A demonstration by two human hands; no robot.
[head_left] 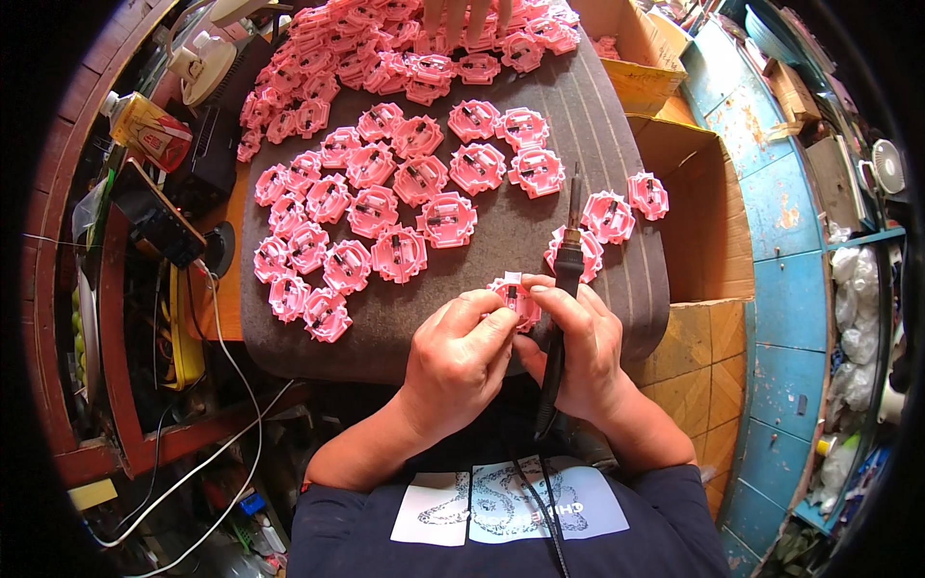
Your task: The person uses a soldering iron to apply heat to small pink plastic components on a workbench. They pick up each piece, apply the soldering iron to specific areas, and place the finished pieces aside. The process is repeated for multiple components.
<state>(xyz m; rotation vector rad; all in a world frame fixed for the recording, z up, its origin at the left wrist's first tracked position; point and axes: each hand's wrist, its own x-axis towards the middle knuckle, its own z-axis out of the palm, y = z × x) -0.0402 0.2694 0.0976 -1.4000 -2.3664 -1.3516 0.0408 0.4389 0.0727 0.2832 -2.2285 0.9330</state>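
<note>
Close to the table's near edge, a small pink plastic part (521, 304) with a black piece in it is pinched between both my hands. My left hand (461, 349) is closed, its thumb and fingertips on the part's left side. The fingers of my right hand (590, 354) press on its right side. That same hand also holds a soldering iron (568, 262) by its black handle, metal tip pointing away from me. Beyond my hands, several similar pink parts (400, 253) lie spread out, and a few lie near the iron, one (608, 217) just right of its shaft.
A large heap of pink parts (385, 48) covers the far side of the dark table (540, 231); another person's hand (466, 17) reaches into it. Open cardboard boxes (708, 212) stand at the right. To the left are a phone-like black device (156, 214), a bottle (146, 130) and white cables (252, 385).
</note>
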